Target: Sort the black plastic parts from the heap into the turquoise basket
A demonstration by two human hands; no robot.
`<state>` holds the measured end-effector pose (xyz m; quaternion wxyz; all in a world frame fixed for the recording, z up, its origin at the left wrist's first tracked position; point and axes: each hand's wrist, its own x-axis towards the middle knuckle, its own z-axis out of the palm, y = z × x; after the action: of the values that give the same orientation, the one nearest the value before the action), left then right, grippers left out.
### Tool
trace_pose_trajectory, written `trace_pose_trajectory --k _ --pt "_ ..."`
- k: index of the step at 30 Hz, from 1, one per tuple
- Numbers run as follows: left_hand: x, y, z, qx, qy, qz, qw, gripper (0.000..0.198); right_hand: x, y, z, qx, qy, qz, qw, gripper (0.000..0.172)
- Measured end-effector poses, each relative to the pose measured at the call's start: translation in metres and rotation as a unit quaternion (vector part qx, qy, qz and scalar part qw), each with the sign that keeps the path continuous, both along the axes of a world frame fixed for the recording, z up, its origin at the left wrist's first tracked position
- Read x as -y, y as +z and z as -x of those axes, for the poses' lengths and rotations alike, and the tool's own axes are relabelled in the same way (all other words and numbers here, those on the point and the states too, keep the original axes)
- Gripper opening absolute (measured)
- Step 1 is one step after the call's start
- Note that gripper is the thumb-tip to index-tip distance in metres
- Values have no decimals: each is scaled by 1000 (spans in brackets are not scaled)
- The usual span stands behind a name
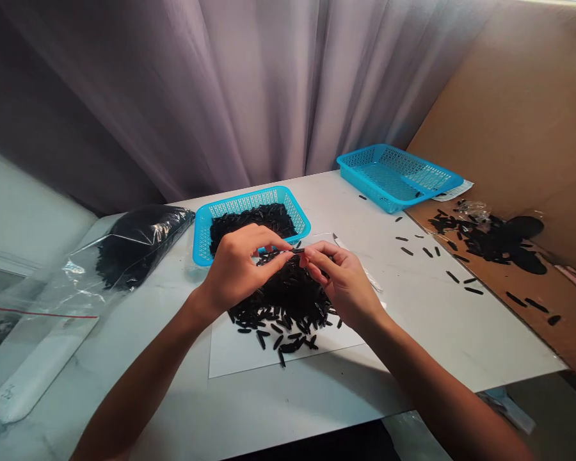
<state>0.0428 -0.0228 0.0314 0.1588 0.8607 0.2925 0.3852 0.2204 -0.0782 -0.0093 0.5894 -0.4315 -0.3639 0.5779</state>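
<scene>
Left hand (235,272) and right hand (343,285) pinching one black stick (297,250), narrow tight grip, over a black pile (281,301), on white paper (240,357), blue basket (242,200) just behind

A grey curtain (249,83) hangs behind the white table (441,333), with a plastic bag (139,246) at left, a blue basket (393,176) at right.

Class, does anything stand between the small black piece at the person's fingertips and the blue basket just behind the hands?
Nothing visible does: the small black piece is just before the rim of the blue basket, the left hand beside it; the black pile lies below.
</scene>
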Motion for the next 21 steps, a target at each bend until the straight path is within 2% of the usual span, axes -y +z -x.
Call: trace_pose_trajectory --k 21 --pt "0 6 4 25 -39 85 995 8 0 5 0 -20 7 17 1000 18"
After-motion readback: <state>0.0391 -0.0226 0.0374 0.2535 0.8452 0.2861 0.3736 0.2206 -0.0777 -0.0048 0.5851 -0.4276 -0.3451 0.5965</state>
